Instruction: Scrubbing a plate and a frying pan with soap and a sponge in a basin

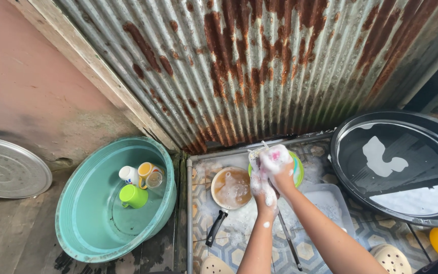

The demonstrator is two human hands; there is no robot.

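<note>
A rusty corrugated metal wall [259,66] rises behind a wet patterned tile floor [239,233] streaked with soapsuds. Over it, the right hand [276,163], thick with foam, is closed around a soapy sponge and presses it against utensils [256,158] that the left hand [262,189] grips in a fist; the sponge itself is buried in lather. Just behind the hands lies a green plate [296,170], and beside it a round bowl [230,188] of brownish sudsy water. A clear plastic tray [333,203] sits to the right, a black-handled tool [216,228] lower left. Further left a teal basin [97,213] holds a green mug [133,196] and cups. A black tub [401,167] of water stands on the right.
</note>
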